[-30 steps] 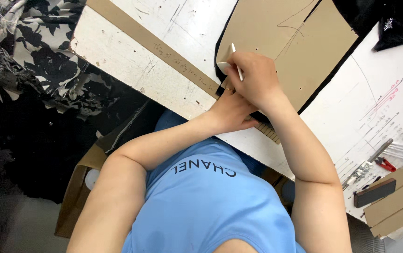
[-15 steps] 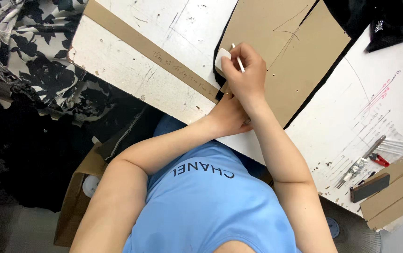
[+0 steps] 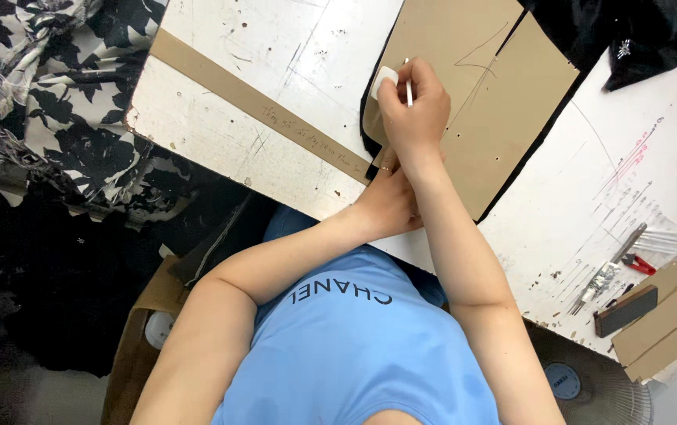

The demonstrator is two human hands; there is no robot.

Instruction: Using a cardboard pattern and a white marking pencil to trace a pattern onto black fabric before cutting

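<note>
While the left hand is pressed flat on the card at centre frame, a white stick — thin — is gripped by the right hand.

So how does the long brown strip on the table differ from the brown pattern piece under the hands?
The long strip is narrow and straight-edged; the pattern piece is broad, with pencil lines drawn across it. The strip lies untouched on bare table, while the right hand holds a white marker on the pattern piece, which lies over black fabric. Both are flat brown card.
</note>
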